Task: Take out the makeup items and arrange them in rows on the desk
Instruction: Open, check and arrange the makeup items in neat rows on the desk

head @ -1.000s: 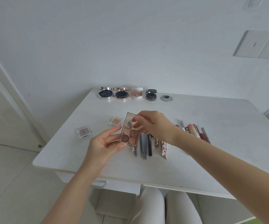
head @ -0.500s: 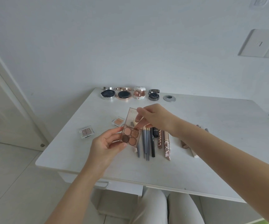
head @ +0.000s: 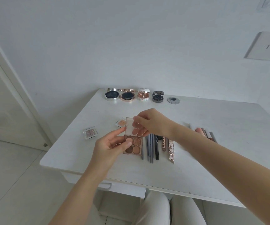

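We see the eyeshadow palette [head: 133, 145] held open above the surface [head: 212, 156], near-centre. Left hand [head: 110, 146] grips its base, thumb on a pan. Right hand [head: 150, 123] pinches the clear lid [head: 130, 127] upright. Pencils [head: 152, 147] lie just right; four compacts [head: 133, 95] line the far edge.

Probably a home room: a white table [head: 212, 127] with makeup against a plain wall [head: 131, 46], a wall switch [head: 264, 46], tiled floor [head: 9, 176].
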